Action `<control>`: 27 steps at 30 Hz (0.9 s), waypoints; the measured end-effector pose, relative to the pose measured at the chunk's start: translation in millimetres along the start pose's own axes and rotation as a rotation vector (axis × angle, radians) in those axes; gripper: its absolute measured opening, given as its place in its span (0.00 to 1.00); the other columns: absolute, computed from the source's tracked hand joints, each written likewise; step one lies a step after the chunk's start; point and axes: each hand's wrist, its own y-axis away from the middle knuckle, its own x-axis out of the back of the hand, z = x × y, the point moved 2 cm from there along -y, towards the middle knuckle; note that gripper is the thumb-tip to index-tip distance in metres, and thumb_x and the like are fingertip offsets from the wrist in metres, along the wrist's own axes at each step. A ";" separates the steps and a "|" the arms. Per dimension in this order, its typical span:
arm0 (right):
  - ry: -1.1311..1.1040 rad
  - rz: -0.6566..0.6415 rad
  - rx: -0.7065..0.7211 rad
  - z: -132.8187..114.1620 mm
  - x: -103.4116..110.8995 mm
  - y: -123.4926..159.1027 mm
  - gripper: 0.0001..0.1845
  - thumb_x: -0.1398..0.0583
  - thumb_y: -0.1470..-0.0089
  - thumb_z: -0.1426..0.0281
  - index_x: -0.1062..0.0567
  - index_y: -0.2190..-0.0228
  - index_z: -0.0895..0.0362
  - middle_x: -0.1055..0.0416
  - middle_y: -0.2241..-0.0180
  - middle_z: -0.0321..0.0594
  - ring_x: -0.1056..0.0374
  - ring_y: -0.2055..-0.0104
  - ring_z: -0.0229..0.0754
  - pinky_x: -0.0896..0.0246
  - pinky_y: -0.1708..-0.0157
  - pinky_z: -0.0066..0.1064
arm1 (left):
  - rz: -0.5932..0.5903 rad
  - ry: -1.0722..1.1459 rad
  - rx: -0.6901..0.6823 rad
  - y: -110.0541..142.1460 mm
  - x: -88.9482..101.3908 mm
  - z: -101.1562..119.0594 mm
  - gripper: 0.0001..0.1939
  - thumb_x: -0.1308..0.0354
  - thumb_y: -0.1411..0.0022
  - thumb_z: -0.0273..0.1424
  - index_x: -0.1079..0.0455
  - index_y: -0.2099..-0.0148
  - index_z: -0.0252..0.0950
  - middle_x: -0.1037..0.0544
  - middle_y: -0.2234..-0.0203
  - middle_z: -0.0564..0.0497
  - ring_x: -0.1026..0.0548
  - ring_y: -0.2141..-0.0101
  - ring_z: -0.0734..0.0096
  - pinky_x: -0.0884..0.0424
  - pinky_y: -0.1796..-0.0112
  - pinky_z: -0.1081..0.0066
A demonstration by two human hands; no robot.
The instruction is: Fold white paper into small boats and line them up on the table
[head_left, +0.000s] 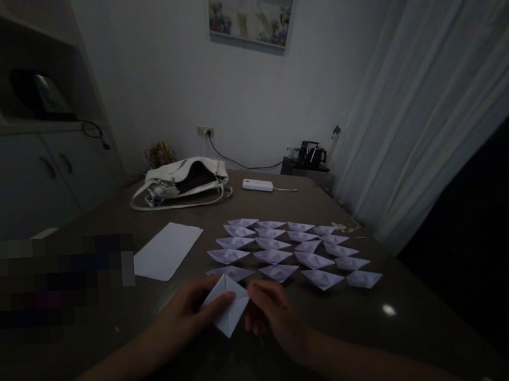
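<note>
The table (332, 330) bears paper boats (278, 272). Left hand (187, 308) grips folded paper (235, 315), seemingly for steadiness; right hand (279, 315) pinches its corner.

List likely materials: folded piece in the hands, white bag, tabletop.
Folded piece: matte paper, by its crisp creases. White bag: smooth, possibly leather or imitation; its opening sags. Tabletop: glossy, perhaps stone or laminate; a bright spot reflects in it.

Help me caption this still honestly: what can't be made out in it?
- Head view: underside of the folded paper, turned away from the camera.
- Head view: some fingers of the left hand, behind that paper.
- Head view: contents of the white bag, lost in shadow.
- Head view: top of the wall picture, cut off by the upper edge.
</note>
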 end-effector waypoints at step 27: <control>0.054 -0.029 0.006 -10.3 -0.2 0.2 0.17 0.39 0.49 0.58 0.33 0.78 0.57 0.35 0.82 0.30 0.43 0.83 0.29 0.50 0.83 0.21 | 0.164 0.075 0.102 -7.1 3.6 -8.4 0.19 0.37 0.47 0.46 0.26 0.66 0.34 0.25 0.79 0.54 0.29 0.78 0.70 0.36 0.79 0.76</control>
